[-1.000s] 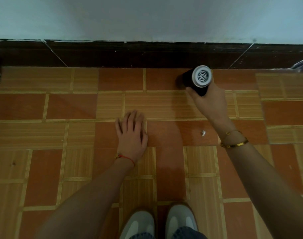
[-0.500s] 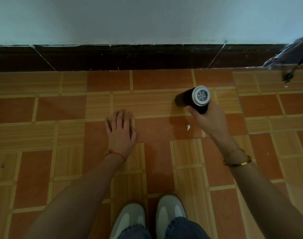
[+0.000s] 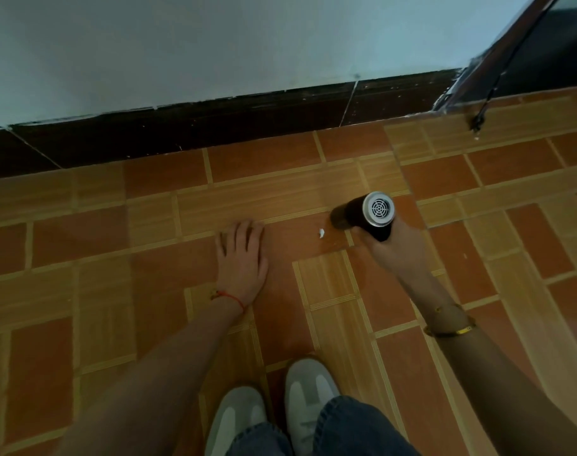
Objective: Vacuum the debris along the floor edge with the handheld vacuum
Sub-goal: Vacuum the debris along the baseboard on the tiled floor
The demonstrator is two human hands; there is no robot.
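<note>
One white debris scrap (image 3: 321,233) on the floor (image 3: 527,245), just left of my handheld vacuum (image 3: 366,213). Right hand (image 3: 394,250) is wrapped round the vacuum's handle; left hand (image 3: 244,258) lies flat, fingers straight, holding nothing. Scrap looks featherlight, probably skitters easily. Vacuum looks rigid; I'd keep gripping the handle.

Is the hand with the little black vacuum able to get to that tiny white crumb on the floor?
Probably yes. The small white scrap lies on bare orange tile just left of the black handheld vacuum gripped by the right hand. Nothing sits between them; the left hand rests flat farther left.
</note>
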